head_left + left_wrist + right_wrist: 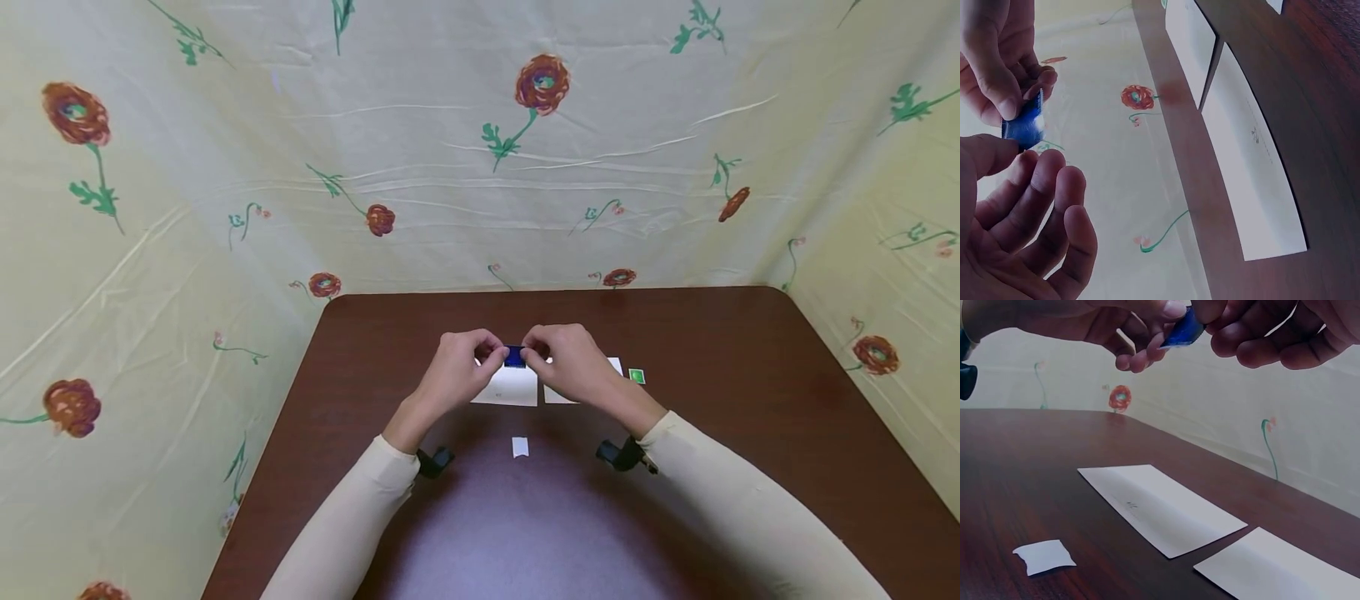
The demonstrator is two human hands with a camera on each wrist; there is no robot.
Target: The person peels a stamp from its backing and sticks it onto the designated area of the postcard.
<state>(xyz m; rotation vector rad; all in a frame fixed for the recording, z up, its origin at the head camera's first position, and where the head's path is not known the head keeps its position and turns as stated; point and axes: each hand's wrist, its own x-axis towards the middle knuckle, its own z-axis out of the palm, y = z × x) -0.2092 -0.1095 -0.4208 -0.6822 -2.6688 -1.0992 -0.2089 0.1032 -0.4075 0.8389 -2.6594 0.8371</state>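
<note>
Both hands hold a small glossy blue rectangular piece [514,357] above the table, one at each side of it. My left hand [465,367] pinches its left end between thumb and finger. On the opposite end, the thumb and finger of my right hand [572,358] pinch it too. In the left wrist view the blue piece [1027,125] looks thin and flexible, with a finely toothed edge; its exact kind is not clear. Beneath the hands lie two white paper rectangles, a left one [510,387] with a small dark mark and a right one [557,398] partly hidden by my right hand.
A small white paper scrap [521,447] lies on the brown table [420,525], nearer to me. Right of the papers is a small green square [637,376] with a white border. A flowered sheet [420,150] hangs behind and beside the table.
</note>
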